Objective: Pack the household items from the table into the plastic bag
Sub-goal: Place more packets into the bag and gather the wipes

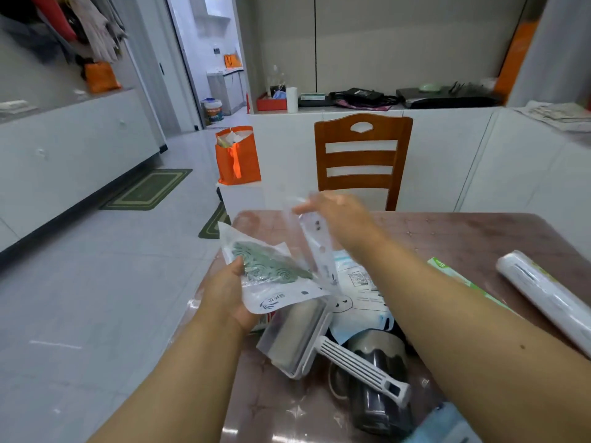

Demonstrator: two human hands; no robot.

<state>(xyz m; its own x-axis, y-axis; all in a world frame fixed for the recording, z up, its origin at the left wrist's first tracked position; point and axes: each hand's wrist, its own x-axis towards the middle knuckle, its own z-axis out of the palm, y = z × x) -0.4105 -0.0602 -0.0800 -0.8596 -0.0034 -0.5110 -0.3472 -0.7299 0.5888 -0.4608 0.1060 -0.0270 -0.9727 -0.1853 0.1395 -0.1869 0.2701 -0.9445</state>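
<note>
My left hand (228,290) grips a white printed plastic bag (271,276) at its lower left edge, above the table's near-left corner; something green patterned shows inside it. My right hand (339,215) holds up the bag's clear top flap (315,238), pulling it open. Under the bag lies a lint roller (299,337) with a white ribbed handle (361,366). Beside it lie a dark cup (380,375) on its side and a white-and-blue packet (358,282). Part of what lies under the bag is hidden.
The brown table (479,238) also carries a green-edged box (460,276) and a clear film roll (543,292) at right. A wooden chair (361,158) stands behind the table. An orange bag (238,155) sits on a white stand at the table's far left. A blue item (447,423) lies at the near edge.
</note>
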